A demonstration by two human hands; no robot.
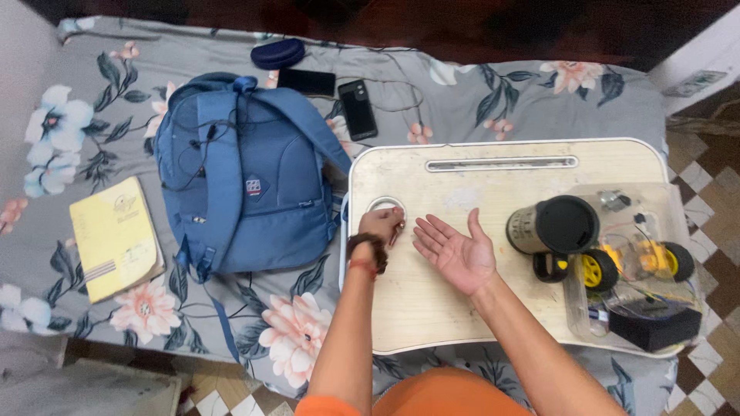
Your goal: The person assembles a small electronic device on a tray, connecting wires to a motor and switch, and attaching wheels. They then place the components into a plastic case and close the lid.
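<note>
The person's two bare forearms reach up from the bottom edge over a pale wooden lap surface [432,308] that stands on a bed; the right hand [455,250] rests on the wood palm up, its fingers [433,229] released and spread, holding nothing; the left hand [379,226], a dark band and a red thread at the wrist, is curled at the near rim of a round cup recess [385,205] sunk into the surface, its fingers clenched, and whether they pinch something small cannot be told. The recess lies touching or just beyond the left fingertips and just left of the open right hand. Well to the right stands a dark cylindrical container [551,226] on its side, just beside a clear bag [632,254] of robot-car parts with yellow wheels [597,270]; a black block [655,327] sits at the near right corner. Farther off, a long slot [501,163] runs along the far edge. On the floral bedsheet [293,339] to the left lie a blue backpack [247,177] and a yellow notebook [116,235]; beyond them, two dark phones [358,108] and a navy pouch [277,54].
</note>
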